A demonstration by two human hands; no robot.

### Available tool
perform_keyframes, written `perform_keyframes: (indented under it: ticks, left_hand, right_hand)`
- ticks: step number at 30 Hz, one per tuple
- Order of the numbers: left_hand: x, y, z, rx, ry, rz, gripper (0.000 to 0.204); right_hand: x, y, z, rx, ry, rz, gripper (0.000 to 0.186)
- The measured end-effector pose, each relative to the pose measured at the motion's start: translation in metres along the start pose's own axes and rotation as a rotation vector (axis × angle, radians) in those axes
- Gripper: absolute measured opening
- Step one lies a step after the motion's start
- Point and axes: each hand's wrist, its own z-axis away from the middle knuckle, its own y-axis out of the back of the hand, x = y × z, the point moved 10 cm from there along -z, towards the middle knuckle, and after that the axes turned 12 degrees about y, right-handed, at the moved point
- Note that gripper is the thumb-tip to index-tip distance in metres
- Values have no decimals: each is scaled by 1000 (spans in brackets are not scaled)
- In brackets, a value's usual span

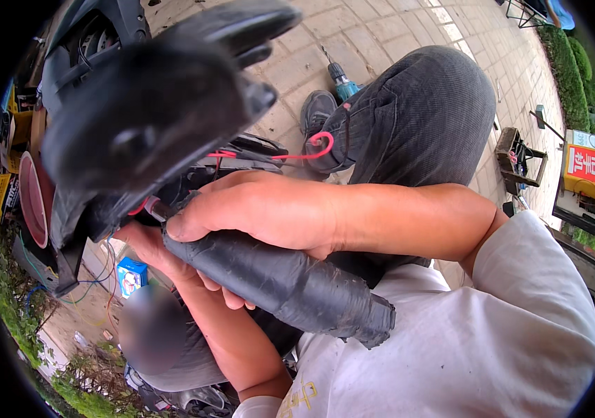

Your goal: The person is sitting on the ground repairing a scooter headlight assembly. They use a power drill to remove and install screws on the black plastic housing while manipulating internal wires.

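Our hands meet around a taped bundle under a scooter panel, on a paved walkway.
Our right hand (262,212) lies on top of the taped bundle (276,279); our left hand (172,261) sits beneath it. The scooter panel (151,118) rises above and to the left. Behind our hands a cordless drill (342,82) lies on the paving (381,28), just left of our knee (423,104). A small box (130,276) lies lower left.

Teal power drill (342,81) on paving; blue box (131,276); metal stand (518,157).
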Motion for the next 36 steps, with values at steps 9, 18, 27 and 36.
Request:
perform_keyframes:
  ticks: [9, 18, 27, 36]
  left_hand:
    - [-6, 0, -2, -71, 55, 77, 56]
    - [0, 3, 0, -40, -3, 25, 56]
    - [-6, 3, 0, -75, 53, 59, 55]
    - [4, 4, 3, -16, -50, -138, 56]
  right_hand:
    - [-5, -3, -5, -3, 49, 29, 26]
    - [-4, -1, -8, -43, 62, 22, 23]
    - [-3, 8, -7, 28, 44, 76, 27]
    - [-8, -1, 0, 0, -33, 15, 28]
